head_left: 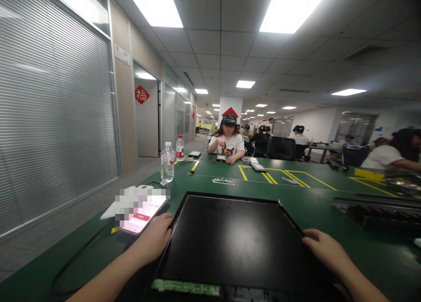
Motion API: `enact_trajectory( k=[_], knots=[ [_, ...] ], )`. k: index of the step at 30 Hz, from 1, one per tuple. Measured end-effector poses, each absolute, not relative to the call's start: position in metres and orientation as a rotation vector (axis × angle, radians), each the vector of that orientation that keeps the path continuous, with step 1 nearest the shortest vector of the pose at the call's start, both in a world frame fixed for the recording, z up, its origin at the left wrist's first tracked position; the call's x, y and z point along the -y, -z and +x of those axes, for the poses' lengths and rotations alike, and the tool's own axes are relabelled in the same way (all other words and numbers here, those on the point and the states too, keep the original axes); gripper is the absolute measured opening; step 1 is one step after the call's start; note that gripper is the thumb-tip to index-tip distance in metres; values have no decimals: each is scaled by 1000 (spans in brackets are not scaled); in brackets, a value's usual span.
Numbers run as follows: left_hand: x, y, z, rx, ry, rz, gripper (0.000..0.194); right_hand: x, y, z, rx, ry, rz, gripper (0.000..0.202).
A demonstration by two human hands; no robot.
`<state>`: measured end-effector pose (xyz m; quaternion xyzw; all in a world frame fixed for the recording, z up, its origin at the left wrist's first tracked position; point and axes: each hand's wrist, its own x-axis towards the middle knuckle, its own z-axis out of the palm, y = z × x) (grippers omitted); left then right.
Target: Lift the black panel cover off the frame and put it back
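Note:
In the head view a flat black LCD screen panel (pixel 237 240) fills the space in front of me, with a strip of green circuit board (pixel 186 288) along its near edge. My left hand (pixel 161 232) grips the panel's left edge, fingers at the rim. On the opposite edge, my right hand (pixel 320 245) holds the panel with its thumb on top; the fingers beneath are partly hidden. Just left of my left hand lies a phone (pixel 144 218) with a lit screen. The near right corner of the panel is dark and hard to make out.
A water bottle (pixel 167 164) and a smaller red-labelled bottle (pixel 180 148) stand at the left. A black cable (pixel 70 258) runs along the left side. Dark slotted parts (pixel 371 210) lie at the right. A co-worker (pixel 228 144) sits across the green table (pixel 263 189).

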<state>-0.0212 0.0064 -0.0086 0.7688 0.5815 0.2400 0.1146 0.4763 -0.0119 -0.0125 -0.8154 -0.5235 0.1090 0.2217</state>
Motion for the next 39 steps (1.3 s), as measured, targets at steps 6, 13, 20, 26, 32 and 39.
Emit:
enact_trajectory(
  k=[6, 13, 20, 26, 32, 39],
  knots=[
    [-6, 4, -20, -1647, -822, 2104, 40, 15, 5, 467, 1473, -288, -2287, 42],
    [2, -12, -15, -1577, -958, 1740, 42, 14, 6, 473, 1445, -272, -2309, 42],
    [11, -19, -2, -1226, -994, 956, 67, 14, 9, 474, 1431, -241, -2284, 38],
    [10, -17, 0, -1181, -1034, 867, 82, 13, 11, 476, 1431, -263, -2273, 37],
    [9, -13, -1, -1111, -1047, 880, 100, 15, 7, 471, 1459, -273, -2279, 38],
    [12, -13, 3, -1049, -976, 867, 105, 15, 7, 470, 1446, -272, -2277, 35]
  ],
)
